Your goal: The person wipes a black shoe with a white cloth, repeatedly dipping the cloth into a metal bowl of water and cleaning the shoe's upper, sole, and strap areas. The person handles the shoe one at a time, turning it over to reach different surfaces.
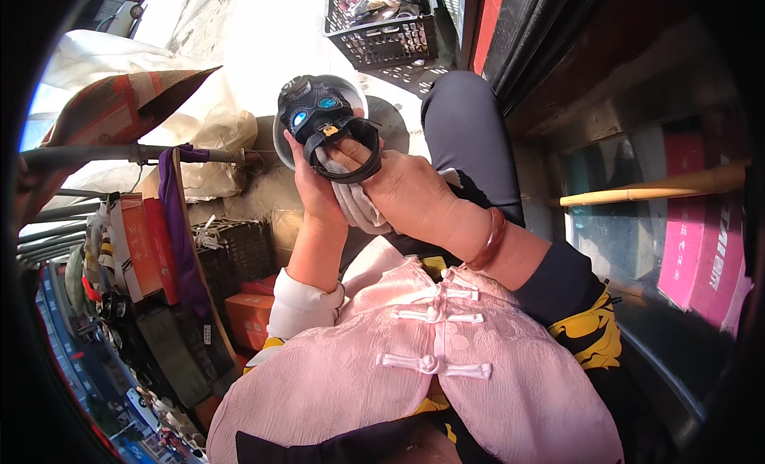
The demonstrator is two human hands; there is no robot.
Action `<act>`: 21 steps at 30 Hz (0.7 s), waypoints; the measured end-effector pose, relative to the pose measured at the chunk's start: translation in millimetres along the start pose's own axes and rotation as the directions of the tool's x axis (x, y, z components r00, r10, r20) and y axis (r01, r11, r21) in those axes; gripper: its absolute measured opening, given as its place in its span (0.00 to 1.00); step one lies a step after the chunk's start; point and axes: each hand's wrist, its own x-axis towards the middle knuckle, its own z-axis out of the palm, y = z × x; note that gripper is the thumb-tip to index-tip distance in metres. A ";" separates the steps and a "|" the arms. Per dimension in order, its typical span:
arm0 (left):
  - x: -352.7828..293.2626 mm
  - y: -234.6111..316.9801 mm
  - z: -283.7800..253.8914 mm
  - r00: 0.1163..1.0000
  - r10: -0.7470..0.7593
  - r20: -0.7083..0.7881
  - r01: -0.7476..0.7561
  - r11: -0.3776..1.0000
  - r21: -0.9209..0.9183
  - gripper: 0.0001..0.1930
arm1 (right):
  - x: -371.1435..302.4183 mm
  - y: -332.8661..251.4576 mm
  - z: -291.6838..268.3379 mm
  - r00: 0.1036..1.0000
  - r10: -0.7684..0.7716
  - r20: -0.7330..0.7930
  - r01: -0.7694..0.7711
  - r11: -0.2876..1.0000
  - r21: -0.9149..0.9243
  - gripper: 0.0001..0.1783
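Observation:
A small black child's sandal with shiny blue oval patches on its toe is held up in front of me. My left hand is closed round its left side and underside. My right hand reaches into the heel opening, fingers bent inside, with a light grey cloth bunched in it. The cloth hangs down between my hands. Directly behind the sandal is a pale round basin, mostly hidden by the sandal and my left hand.
A black plastic crate full of shoes stands ahead. At left are a metal rail, boxes, a purple cloth and plastic sheeting. A bamboo pole crosses at right before glass and pink boxes.

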 end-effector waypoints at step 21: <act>-2.3 16.8 -25.5 0.994 0.087 -0.074 -0.083 0.995 0.053 0.41 | 4.6 -1.0 -38.9 0.980 -0.153 -0.127 0.198 0.787 0.584 0.32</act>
